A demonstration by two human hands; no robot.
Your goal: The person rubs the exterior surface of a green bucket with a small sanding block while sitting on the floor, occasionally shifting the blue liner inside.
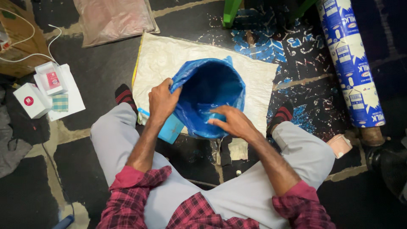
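I sit on the floor with my legs apart, and an open blue plastic bag (210, 91) stands between them on a pale woven sack (163, 57). My left hand (162, 101) grips the bag's left rim. My right hand (231, 121) reaches into the mouth at the near side, fingers spread against the inner wall. A light blue flat piece (171, 129) lies under the bag's left edge, by my left wrist.
A large printed blue-and-white film roll (352, 63) lies at the right. Small white boxes with red marks (32, 100) and papers sit at the left, near a white cable (40, 53). A pinkish plastic bag (112, 19) lies at the top. A small pink object (340, 145) rests by my right knee.
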